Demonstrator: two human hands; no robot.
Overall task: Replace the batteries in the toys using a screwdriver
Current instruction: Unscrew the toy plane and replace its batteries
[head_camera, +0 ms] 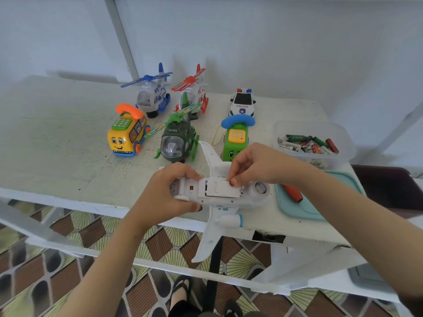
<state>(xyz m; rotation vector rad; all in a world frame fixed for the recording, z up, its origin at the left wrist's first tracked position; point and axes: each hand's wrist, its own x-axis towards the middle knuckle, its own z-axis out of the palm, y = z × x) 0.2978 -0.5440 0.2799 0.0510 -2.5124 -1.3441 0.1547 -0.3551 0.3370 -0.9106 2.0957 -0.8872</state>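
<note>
Left hand [169, 191] grips one end of the upturned plane [212, 239] at the table's [57, 145] near edge, while right hand [254, 165] pinches the battery cover [223, 189]. One wing overhangs, so a slip could send plane or cover to the floor [160, 243].

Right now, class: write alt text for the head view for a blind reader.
A left hand grips an upturned white plane while the right hand pinches its battery cover. Six more toys stand behind; a battery tub and a screwdriver lie right.
</note>
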